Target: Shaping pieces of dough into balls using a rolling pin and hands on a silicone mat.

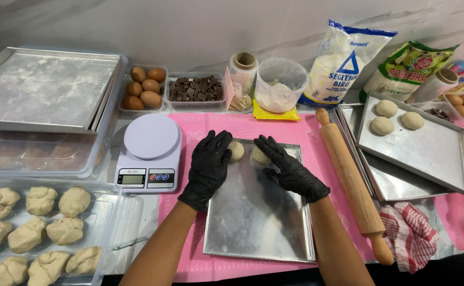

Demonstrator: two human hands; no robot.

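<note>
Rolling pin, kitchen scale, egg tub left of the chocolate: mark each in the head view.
Rolling pin (350, 177), head view, middle of the wooden barrel.
Kitchen scale (151, 136), head view, centre of the round white platform.
Egg tub (143, 88), head view, on a brown egg in the middle of the tub.

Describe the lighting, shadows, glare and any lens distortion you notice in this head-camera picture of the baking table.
Head view: bright, even light with soft shadows; the gloved right hand throws a dim shadow onto the metal tray; the tray surface looks dull and mottled rather than glaring; mild sheen on the flour bags; the wide lens bows the table edges, so the rolling pin and the side trays splay outward; focus looks sharp throughout.
</note>
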